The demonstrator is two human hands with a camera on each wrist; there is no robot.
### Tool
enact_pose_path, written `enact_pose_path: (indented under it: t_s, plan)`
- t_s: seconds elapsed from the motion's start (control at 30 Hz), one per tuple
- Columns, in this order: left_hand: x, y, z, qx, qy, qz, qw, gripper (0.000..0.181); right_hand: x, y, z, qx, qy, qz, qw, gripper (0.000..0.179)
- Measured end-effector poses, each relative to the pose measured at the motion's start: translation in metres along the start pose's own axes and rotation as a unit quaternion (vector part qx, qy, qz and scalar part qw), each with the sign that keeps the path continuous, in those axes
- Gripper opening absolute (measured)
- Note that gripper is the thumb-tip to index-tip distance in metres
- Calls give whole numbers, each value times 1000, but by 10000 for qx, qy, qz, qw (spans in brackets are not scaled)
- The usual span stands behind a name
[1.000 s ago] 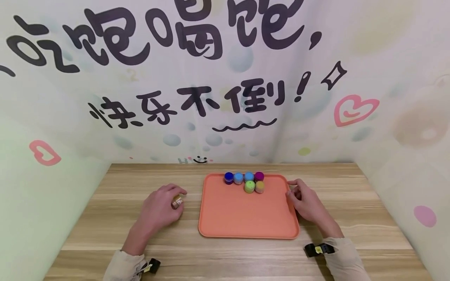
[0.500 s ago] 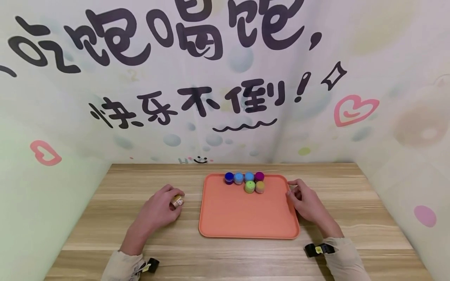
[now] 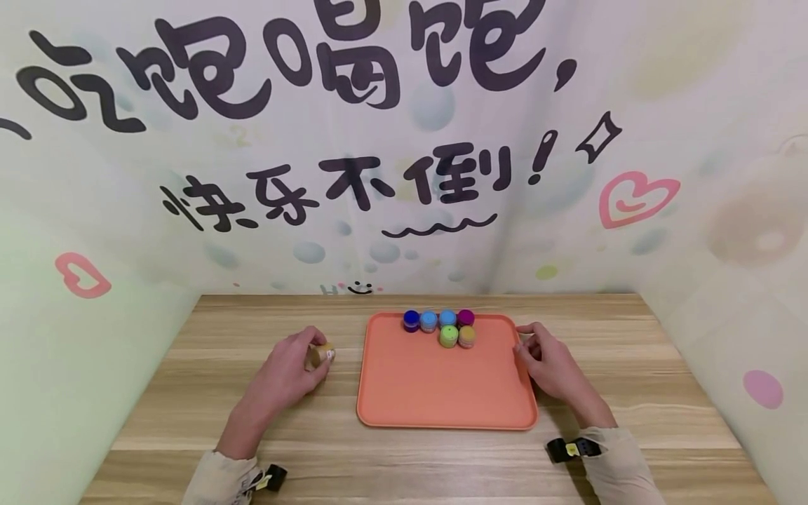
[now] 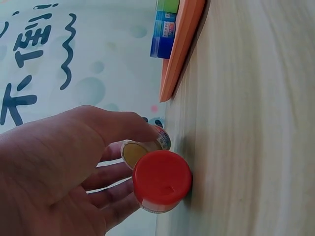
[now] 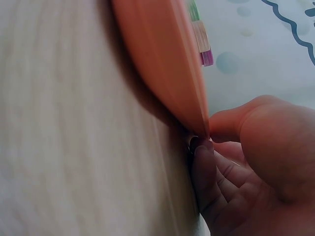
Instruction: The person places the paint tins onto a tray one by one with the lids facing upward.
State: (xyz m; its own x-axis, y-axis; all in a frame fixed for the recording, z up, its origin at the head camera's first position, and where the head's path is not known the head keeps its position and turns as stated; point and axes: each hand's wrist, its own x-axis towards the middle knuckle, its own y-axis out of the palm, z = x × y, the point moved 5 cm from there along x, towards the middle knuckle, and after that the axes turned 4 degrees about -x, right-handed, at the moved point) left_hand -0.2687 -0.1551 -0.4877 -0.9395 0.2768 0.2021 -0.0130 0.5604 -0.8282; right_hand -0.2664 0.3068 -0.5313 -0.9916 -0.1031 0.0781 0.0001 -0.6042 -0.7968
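My left hand (image 3: pixel 287 368) holds a small jar (image 3: pixel 325 352) with a yellow-gold end between thumb and fingers, left of the tray. In the left wrist view that gold-ended jar (image 4: pixel 134 154) lies tilted on its side in the grasp. A red-lidded jar (image 4: pixel 162 178) stands close beneath the same hand, in front of the fingers; the head view hides it. At the right side, my right hand (image 3: pixel 549 361) pinches the rim of the orange tray (image 3: pixel 442 393). The right wrist view has its thumb and fingers at the tray's edge (image 5: pixel 170 73).
Along the tray's back stand a dark blue jar (image 3: pixel 412 320), two light blue jars (image 3: pixel 428 321) and a purple jar (image 3: pixel 466 318). A green jar (image 3: pixel 449 336) and an ochre jar (image 3: pixel 467 337) stand before them. A printed wall (image 3: pixel 353 259) rises behind the wooden table (image 3: pixel 442 463).
The small jar by my left hand has shifted slightly away from me and turned, with the fingers now around it. My right hand and the tray have stayed put.
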Motion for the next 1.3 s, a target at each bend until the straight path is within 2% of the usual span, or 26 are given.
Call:
enact_pose_path:
  t_s: [0.17, 0.37, 0.63, 0.9, 1.3]
  plan:
    - [0, -1, -3, 109, 240, -175, 9995, 23, 0, 0, 0, -13, -4, 6, 10000, 35]
    - [0, -1, -6, 100, 371, -295, 9988, 25, -1, 0, 2, 4, -25, 9, 10000, 35]
    - [1, -1, -16, -128, 687, -331, 9970, 28, -1, -1, 2, 28, 60, 31, 10000, 35]
    - [5, 0, -26, -140, 843, -456, 9953, 33, -1, -2, 2, 6, 44, 45, 10000, 35]
    - [14, 5, -48, -334, 1079, -434, 9927, 32, -3, -2, 4, 14, -30, 72, 10000, 36]
